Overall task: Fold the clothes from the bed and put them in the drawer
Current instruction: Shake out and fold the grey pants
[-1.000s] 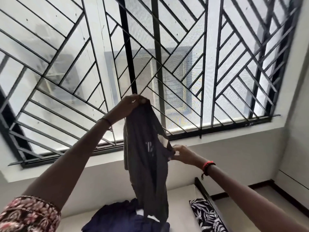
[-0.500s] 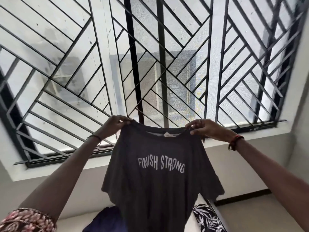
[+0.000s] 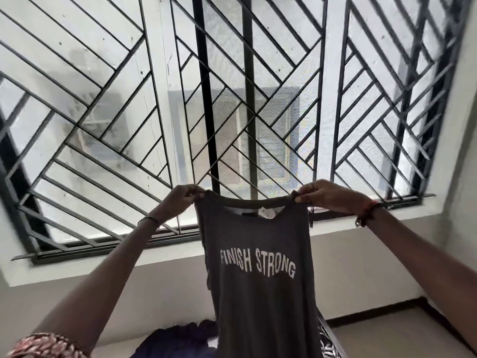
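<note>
The person stands facing the window with both arms raised, holding a dark grey T-shirt (image 3: 260,293) up in the air in front of them. The left hand (image 3: 180,198) pinches the shirt's shoulder at one end of the neckline, fingers curled over the cloth; the right hand (image 3: 325,196) grips the other end the same way, so the neckband is stretched almost level between the two. From there the shirt hangs straight down, narrow, its sides drawn in, with the white lettering "FINISH STRONG" (image 3: 258,263) across the chest facing the person and a pale label (image 3: 265,212) showing inside the back of the neck. Its lower part runs out of view at the bottom. A thin bangle (image 3: 148,219) sits on the left wrist, a red beaded bracelet (image 3: 366,213) on the right, and a floral sleeve (image 3: 44,344) shows at the lower left corner. Beyond the hands a black metal grille (image 3: 116,104) of slanted bars covers the wide window, above a pale sill (image 3: 160,251) and a plain wall (image 3: 167,293). Below the hanging shirt, a dark blue garment (image 3: 180,337) lies rumpled on the bed, partly hidden by the shirt, and a black-and-white leaf-patterned cloth (image 3: 325,343) peeks out just to the shirt's right. A strip of floor (image 3: 387,337) shows beside the bed.
</note>
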The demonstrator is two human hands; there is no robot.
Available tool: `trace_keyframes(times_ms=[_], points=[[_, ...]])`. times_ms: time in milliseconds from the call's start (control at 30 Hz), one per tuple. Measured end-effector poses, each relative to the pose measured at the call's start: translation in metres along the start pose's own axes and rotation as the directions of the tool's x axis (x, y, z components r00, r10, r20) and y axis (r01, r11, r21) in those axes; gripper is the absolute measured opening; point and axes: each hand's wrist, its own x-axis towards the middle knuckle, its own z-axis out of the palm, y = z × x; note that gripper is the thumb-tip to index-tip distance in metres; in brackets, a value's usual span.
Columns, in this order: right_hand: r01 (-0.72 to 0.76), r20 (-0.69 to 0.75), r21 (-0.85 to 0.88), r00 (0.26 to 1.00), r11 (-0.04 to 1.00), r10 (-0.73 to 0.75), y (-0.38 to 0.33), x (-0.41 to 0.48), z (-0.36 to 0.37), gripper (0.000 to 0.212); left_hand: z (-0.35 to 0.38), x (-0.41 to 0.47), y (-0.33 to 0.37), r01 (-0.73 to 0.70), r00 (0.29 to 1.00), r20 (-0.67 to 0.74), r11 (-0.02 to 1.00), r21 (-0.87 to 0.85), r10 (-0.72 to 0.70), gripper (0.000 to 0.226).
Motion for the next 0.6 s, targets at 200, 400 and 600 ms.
trace_keyframes(times_ms=[200, 400, 600], points=[[0.067, -0.196, 0.080, 0.979, 0.995, -0.051, -0.004, 0.003, 0.009, 0.029, 0.008, 0.006, 0.007, -0.009, 0.992, -0.128, 1.000, -0.026, 0.006, 0.011], [0.150, -0.206, 0.248, 0.973, 0.957, -0.099, -0.007, 0.001, 0.011, 0.012, 0.008, 0.005, 0.012, 0.052, 0.995, -0.070, 0.958, -0.283, -0.075, 0.019], [0.074, -0.167, 0.341, 0.986, 0.937, -0.017, -0.004, -0.007, 0.003, 0.031, -0.011, -0.009, 0.017, -0.036, 0.962, 0.257, 0.972, -0.234, 0.097, 0.024]])
